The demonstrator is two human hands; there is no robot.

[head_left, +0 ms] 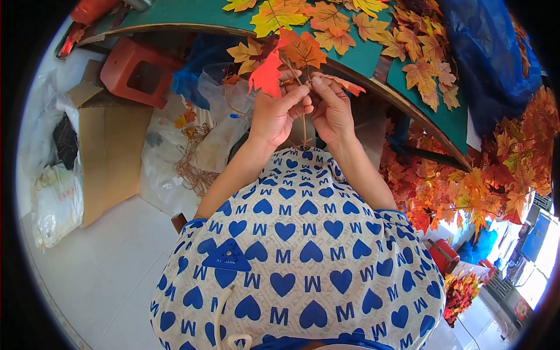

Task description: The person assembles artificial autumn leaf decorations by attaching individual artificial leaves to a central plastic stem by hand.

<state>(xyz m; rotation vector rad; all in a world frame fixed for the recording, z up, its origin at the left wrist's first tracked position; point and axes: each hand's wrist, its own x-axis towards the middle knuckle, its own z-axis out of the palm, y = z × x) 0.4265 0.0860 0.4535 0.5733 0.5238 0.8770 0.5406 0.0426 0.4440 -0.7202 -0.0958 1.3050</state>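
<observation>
My left hand is closed, its thumb and fingers pinching a thin brown stem of an artificial maple leaf spray. Close beside it, my right hand pinches the same spray near where the leaf stalks meet. Above the fingers spread an orange maple leaf and a bright red one. Another red leaf juts out past the right hand. From between the hands the stem runs down toward my patterned apron. The fingertips partly hide the exact joint.
Yellow and orange maple leaves lie on the green tabletop ahead. Blue plastic and heaps of orange leaves are at the right. At the left stand a red stool, a cardboard box and clear plastic bags.
</observation>
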